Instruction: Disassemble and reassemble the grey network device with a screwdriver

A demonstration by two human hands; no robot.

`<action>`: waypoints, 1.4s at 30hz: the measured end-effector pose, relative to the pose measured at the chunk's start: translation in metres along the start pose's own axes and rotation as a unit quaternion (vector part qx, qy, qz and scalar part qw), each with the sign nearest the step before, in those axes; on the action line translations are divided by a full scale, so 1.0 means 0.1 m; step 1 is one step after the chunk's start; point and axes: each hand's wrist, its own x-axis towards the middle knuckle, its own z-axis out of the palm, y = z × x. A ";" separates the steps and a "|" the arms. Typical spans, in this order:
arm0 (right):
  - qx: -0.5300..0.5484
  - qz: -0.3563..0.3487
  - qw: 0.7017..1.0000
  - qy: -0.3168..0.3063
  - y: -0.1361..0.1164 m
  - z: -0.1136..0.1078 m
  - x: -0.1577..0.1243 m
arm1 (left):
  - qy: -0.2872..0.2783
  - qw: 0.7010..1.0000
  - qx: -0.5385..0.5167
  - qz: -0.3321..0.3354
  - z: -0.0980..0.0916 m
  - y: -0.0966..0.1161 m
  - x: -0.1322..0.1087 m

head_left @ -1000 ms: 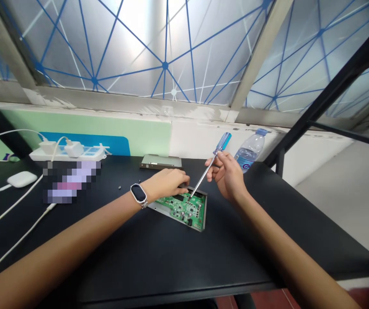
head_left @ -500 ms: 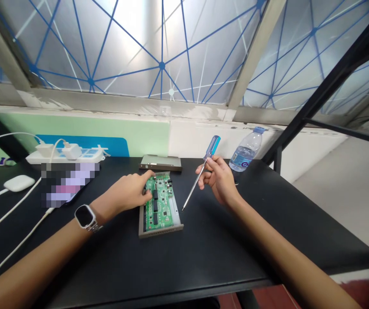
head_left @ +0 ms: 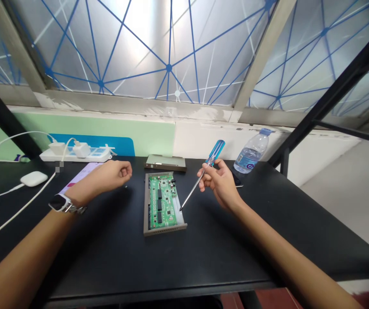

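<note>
My right hand grips a screwdriver with a clear blue handle, near where the handle meets the shaft. Its metal shaft slants down and left, the tip appearing at the right edge of a green circuit board. That board lies in an open grey metal case on the black table. Left of the case, my left hand hovers apart from it with curled fingers; whatever they may hold is hidden. A tiny shiny piece, too small to name, shows just below this hand.
Behind the case lies a flat grey metal cover. A water bottle stands at back right, with a dark phone-like object near it. At left are a power strip, a white earbud case, cables and a lit phone.
My left hand has let go of the board and case and moved left, its fingers now curled. My right hand still holds the screwdriver in nearly the same place.
</note>
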 end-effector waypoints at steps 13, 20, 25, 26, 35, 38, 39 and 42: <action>0.008 0.007 1.000 -0.011 0.01 0.00 -0.02 | -0.106 0.993 -0.018 -0.047 0.06 -0.03 0.00; 0.003 0.010 1.000 -0.013 0.02 0.03 -0.02 | -0.089 0.996 -0.028 0.002 0.17 0.17 0.01; 0.001 0.006 1.000 -0.019 0.04 0.02 -0.02 | -0.102 0.994 -0.049 0.016 0.24 0.13 0.07; 0.000 0.005 1.000 -0.019 0.05 0.02 -0.02 | -0.105 0.993 -0.054 0.016 0.24 0.12 0.08; 0.006 -0.008 1.000 -0.008 0.05 0.00 -0.02 | -0.011 0.973 -0.228 0.032 0.08 0.27 0.00; 0.044 0.000 0.999 0.010 0.05 0.02 -0.01 | 0.049 0.918 -0.392 0.040 0.21 0.43 -0.01; 0.058 0.002 0.998 0.014 0.05 0.03 -0.01 | 0.059 0.895 -0.441 0.035 0.27 0.49 0.00; 0.091 0.001 0.996 0.023 0.06 0.05 -0.01 | 0.078 0.819 -0.569 -0.003 0.43 0.65 -0.01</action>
